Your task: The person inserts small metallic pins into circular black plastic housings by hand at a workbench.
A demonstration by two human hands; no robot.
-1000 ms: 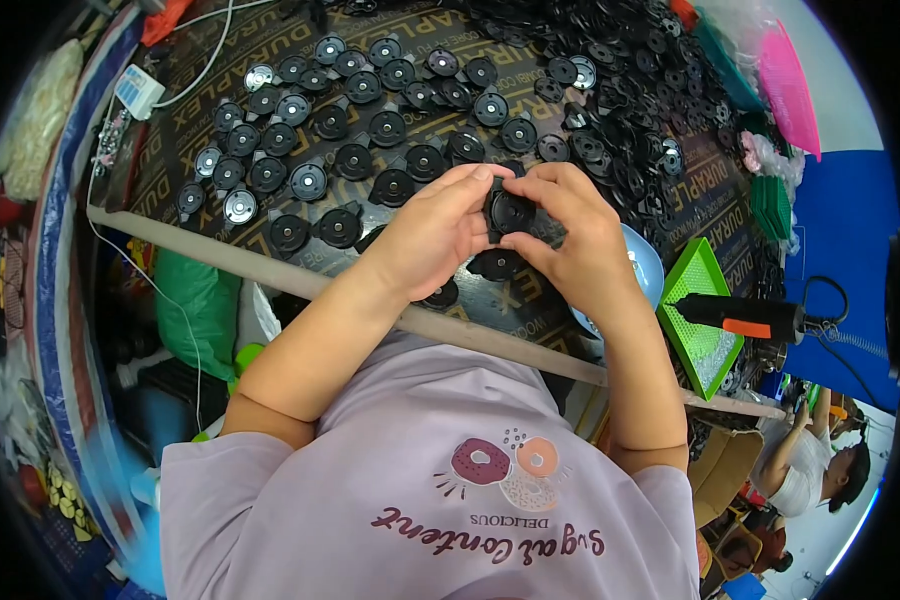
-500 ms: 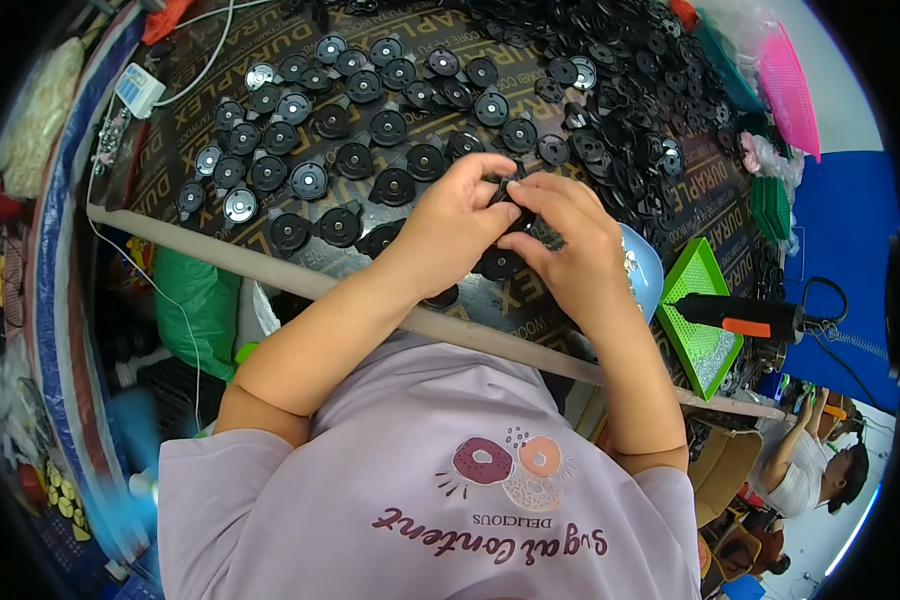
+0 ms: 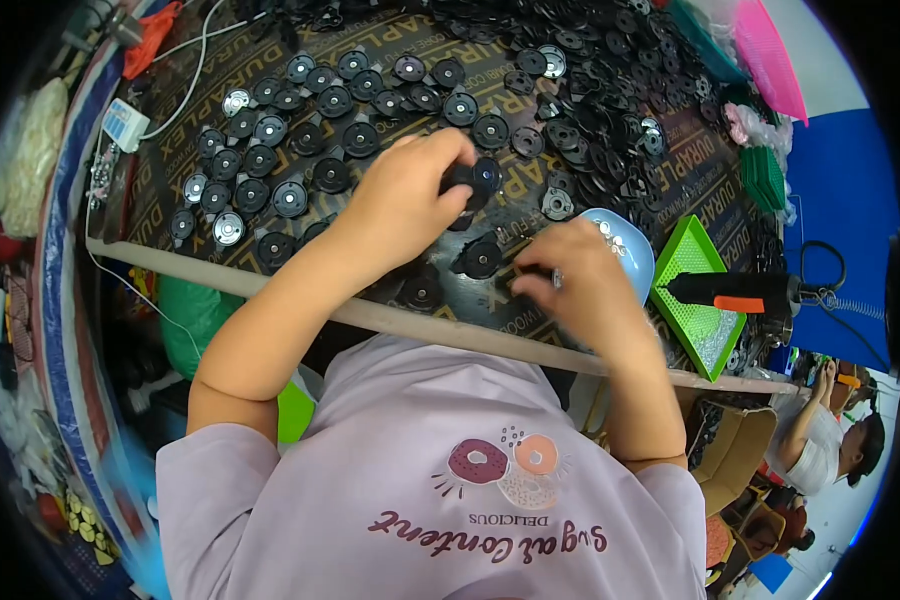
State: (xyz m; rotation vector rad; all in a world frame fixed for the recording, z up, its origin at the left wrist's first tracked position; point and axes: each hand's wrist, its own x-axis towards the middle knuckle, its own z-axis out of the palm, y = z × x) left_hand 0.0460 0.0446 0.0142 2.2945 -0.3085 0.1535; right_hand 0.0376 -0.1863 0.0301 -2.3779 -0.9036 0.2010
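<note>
My left hand [image 3: 410,190] grips a black round plastic part [image 3: 484,178] between thumb and fingers, a little above the table. My right hand [image 3: 582,275] is apart from it, close to the light-blue bowl [image 3: 638,245] that holds small pale pieces. Its fingers are curled in and blurred by motion; a small shiny thing shows at the fingertips, too smeared to name. Between the hands, another black round part [image 3: 482,259] with a metal centre lies on the table. Several similar discs [image 3: 289,198] are spread out to the left of my left hand.
Loose black parts [image 3: 595,130] are heaped at the back right. A green tray [image 3: 686,255] stands right of the bowl, with a black and orange corded tool [image 3: 735,291] reaching over it. A white box with a cable [image 3: 125,124] sits at the far left. A person [image 3: 822,430] is at the right.
My hands were together on a small black part; now they are apart. My right hand has moved down and right, beside the bowl. The left keeps hold of a black round part.
</note>
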